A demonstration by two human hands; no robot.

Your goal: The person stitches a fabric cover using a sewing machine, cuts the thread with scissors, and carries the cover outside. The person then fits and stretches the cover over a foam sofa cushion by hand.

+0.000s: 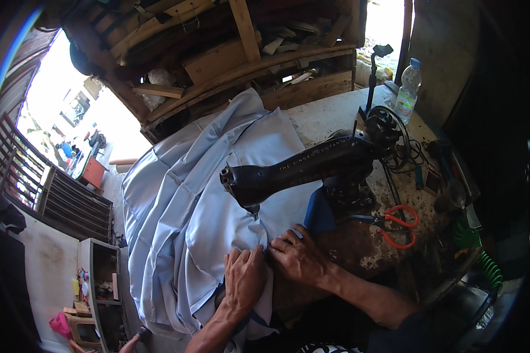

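A large light grey-blue fabric (pixel 171 188) spreads in folds over the table and hangs down at the left. Over it reaches the arm of a black sewing machine (pixel 300 167), its needle end just beyond my hands. My left hand (pixel 244 273) is closed on the fabric's near part, knuckles up. Close beside it, my right hand (pixel 297 253) pinches the same fabric, fingers bent. The fingertips of both hands are partly hidden in the cloth. A darker blue piece of cloth (pixel 319 213) lies under the machine's arm, right of the needle.
Orange-handled scissors (pixel 399 225) lie on the worn table right of my right hand. A plastic bottle (pixel 408 91) stands at the back right near cables. Behind is a wooden shelf (pixel 218 70) with scraps. At lower left are a cabinet (pixel 103 282) and part of another person's foot (pixel 142 333).
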